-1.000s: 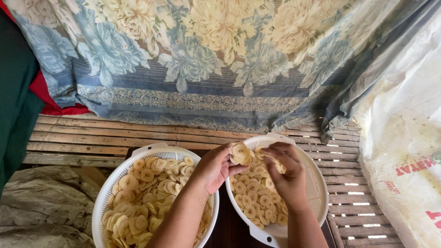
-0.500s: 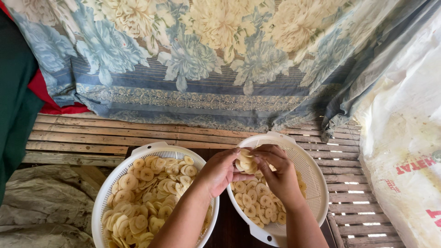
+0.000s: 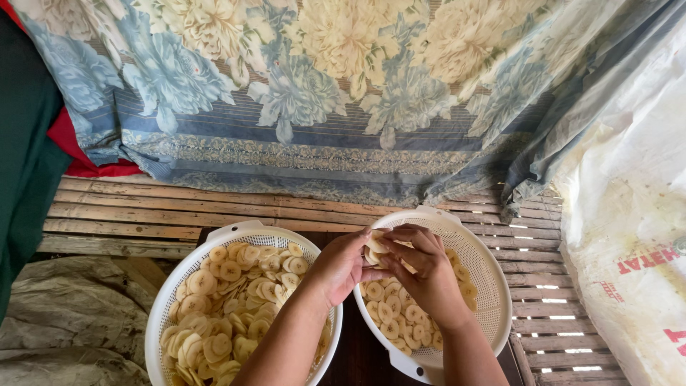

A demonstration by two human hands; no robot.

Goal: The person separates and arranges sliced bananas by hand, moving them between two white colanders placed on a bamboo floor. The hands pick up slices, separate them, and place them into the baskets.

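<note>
Two white perforated baskets sit side by side on a slatted bamboo platform. The left basket (image 3: 179, 282) is heaped with pale yellow round slices (image 3: 236, 300). The right basket (image 3: 486, 279) holds a thinner layer of the same slices (image 3: 389, 314). My left hand (image 3: 336, 268) and my right hand (image 3: 425, 268) meet above the right basket's near-left rim. Together they pinch a small stack of slices (image 3: 375, 246) between the fingertips.
A blue and cream floral cloth (image 3: 321, 93) hangs behind the platform (image 3: 121, 214). A white woven sack (image 3: 629, 214) stands at the right. Crumpled grey sheeting (image 3: 64, 322) lies lower left. Dark green and red fabric (image 3: 28, 150) hangs at the left edge.
Both hands stayed together over the right basket while the stack of slices between the fingers was shifted slightly. The baskets have not moved.
</note>
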